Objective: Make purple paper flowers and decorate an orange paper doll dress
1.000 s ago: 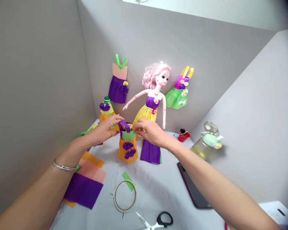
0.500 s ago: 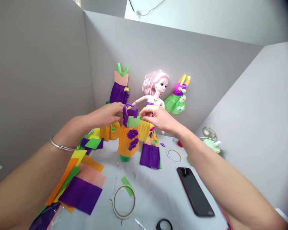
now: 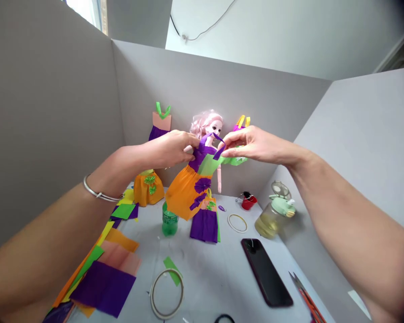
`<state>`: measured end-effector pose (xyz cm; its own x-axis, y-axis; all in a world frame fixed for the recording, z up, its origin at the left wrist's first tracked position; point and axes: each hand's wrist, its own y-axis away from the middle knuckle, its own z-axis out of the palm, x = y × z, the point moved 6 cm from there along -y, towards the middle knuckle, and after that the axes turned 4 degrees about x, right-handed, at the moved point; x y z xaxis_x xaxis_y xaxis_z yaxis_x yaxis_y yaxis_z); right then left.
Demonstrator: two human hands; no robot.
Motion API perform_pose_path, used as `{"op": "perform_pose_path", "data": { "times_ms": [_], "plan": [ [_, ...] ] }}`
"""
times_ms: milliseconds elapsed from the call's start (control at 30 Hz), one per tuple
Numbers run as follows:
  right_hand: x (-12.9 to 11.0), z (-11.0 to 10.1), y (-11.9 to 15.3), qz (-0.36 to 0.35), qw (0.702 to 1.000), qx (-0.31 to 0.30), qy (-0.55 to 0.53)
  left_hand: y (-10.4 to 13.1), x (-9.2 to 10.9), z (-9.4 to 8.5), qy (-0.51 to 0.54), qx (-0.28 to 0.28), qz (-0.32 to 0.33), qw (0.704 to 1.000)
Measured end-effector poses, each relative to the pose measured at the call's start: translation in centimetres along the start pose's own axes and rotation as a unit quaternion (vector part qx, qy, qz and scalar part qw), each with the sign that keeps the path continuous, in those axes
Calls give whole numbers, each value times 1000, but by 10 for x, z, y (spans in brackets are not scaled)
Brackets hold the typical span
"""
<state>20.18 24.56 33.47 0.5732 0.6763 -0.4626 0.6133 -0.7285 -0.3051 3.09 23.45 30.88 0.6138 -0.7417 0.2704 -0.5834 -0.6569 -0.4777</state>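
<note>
Between my hands hangs a small doll dress (image 3: 182,192), with an orange skirt, a purple and light-green bodice, purple straps and purple rosettes. My left hand (image 3: 175,147) is closed on the left edge of its bodice. On the other side, the fingers of my right hand (image 3: 245,144) pinch its upper right edge by the strap. The dress tilts, its hem swung to the left. Right behind it stands a pink-haired doll (image 3: 208,123), its body partly hidden by the dress. A green bottle (image 3: 169,222) stands below the skirt.
Coloured paper sheets (image 3: 104,287) lie at the left. A tape roll (image 3: 152,298), a phone (image 3: 267,273) and scissors (image 3: 308,298) lie in front. At the right stand a jar (image 3: 268,223) and a red bucket (image 3: 248,204). More doll dresses (image 3: 148,187) stand behind.
Both hands have moved right and slightly up with the dress, which now tilts in front of the doll. The green bottle below shows more fully. The camera view has shifted.
</note>
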Motion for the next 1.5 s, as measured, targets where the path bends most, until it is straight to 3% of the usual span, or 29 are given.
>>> {"op": "perform_pose_path", "data": {
  "times_ms": [100,167,333,433,533,633,800,1033,1233,1500],
  "plan": [
    [10,-26,9,41,997,66,-9,-14,16,8,-15,10,45,999],
    [16,-37,13,65,995,77,1,-23,26,15,-26,16,69,997],
    [25,-45,19,129,991,15,42,-42,48,25,-65,35,106,992],
    [27,-44,20,126,990,-28,61,-50,58,30,-85,37,117,989],
    [35,-43,21,120,989,-58,63,-56,61,37,-85,35,113,989],
    [53,-53,24,127,987,-48,88,-54,59,39,-69,75,124,987],
    [98,-87,32,148,978,-13,148,-23,46,43,-15,132,68,989],
    [160,-125,29,183,933,24,309,47,27,97,78,52,19,995],
    [187,-146,17,200,909,59,361,97,8,130,83,5,-1,997],
    [212,-159,-3,183,877,93,435,136,-11,157,67,-2,-8,998]
  ]
}}
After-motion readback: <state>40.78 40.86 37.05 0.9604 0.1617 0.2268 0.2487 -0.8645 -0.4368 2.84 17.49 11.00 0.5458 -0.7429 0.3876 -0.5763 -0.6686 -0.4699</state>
